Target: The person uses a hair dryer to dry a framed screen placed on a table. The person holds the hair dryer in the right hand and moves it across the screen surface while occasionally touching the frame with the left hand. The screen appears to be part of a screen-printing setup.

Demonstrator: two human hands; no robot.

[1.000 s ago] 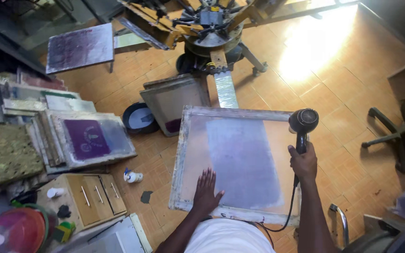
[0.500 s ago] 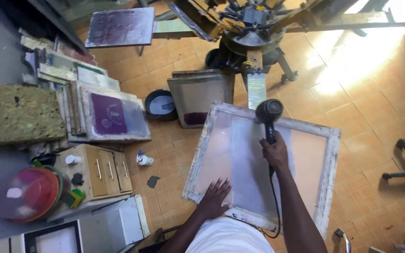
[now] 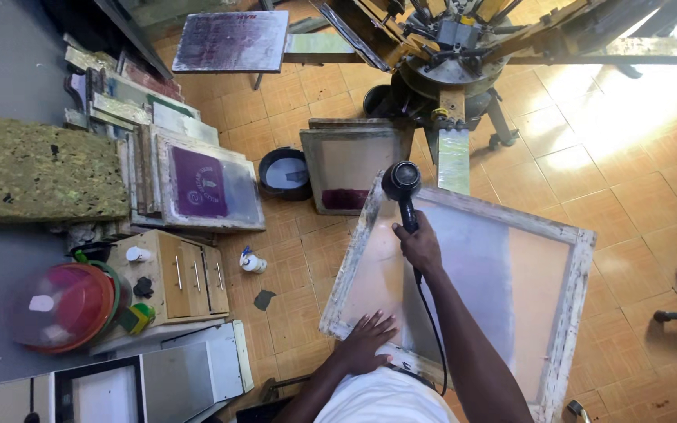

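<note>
Two hands work a large white-framed wooden printing screen point(image 3: 566, 290) tilted above the tiled floor: the left hand point(image 3: 366, 341) lies spread-fingered on its near edge, the right hand point(image 3: 419, 244) grips a black hair dryer point(image 3: 402, 184) over its mesh.

Your top: white garment, seen at 6 o'clock of the view, plain, no print showing
Your sleeves: none reach the forearms; both arms are bare from above the elbow down
Your left hand point(image 3: 366, 338): bare, no glove, no ring or band that you can make out, fingers spread
Your right hand point(image 3: 419, 245): bare, no glove, wrist without watch or strap
Your arms: the left enters at 7 o'clock, the right at 5 o'clock, both uncovered
Your lower body: hidden under the white top
</note>
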